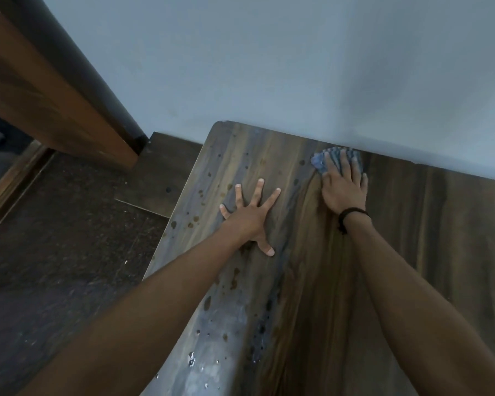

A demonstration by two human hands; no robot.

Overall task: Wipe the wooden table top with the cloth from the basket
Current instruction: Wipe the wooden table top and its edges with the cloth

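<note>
The wooden table top fills the lower right of the head view, its far edge against the wall. A blue cloth lies near that far edge. My right hand presses flat on the cloth with straight fingers and covers most of it. My left hand rests on the bare wood with fingers spread wide, to the left of the cloth. Dark spots and wet drops mark the table's left strip. The basket is out of view.
A pale blue wall stands right behind the table. To the left lies a dark floor. A brown wooden door frame slants across the upper left corner. The table's left edge drops to the floor.
</note>
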